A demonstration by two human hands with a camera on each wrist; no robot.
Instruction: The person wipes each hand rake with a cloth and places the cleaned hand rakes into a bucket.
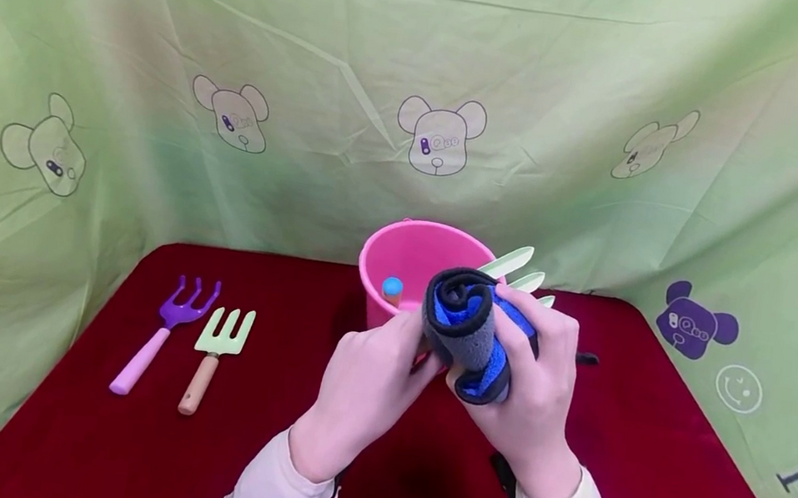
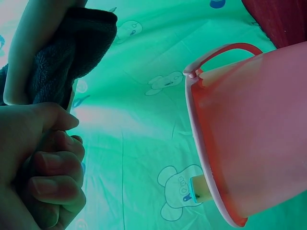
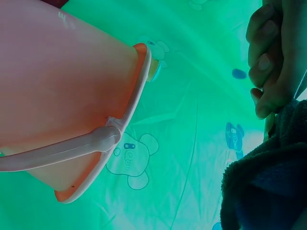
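My right hand [image 1: 537, 377] grips a folded blue and grey cloth [image 1: 459, 337] with black edging. Beyond that hand stick out the pale green tines of a garden hand fork [image 1: 511, 261], and the cloth lies about the fork below them. My left hand [image 1: 370, 380] is beside the cloth; in the left wrist view its fingers [image 2: 57, 187] curl round the fork's handle, which is mostly hidden. Both hands are in front of a pink bucket [image 1: 365, 278], raised above the table. From inside the bucket rises a blue-tipped wooden handle [image 1: 392, 286].
On the left of the dark red table [image 1: 249, 465] lie a purple fork with a pink handle [image 1: 142, 362] and a pale green fork with a wooden handle [image 1: 201, 383]. A small dark item [image 1: 587, 358] lies right of the hands. Green printed fabric [image 1: 336, 39] encloses the table.
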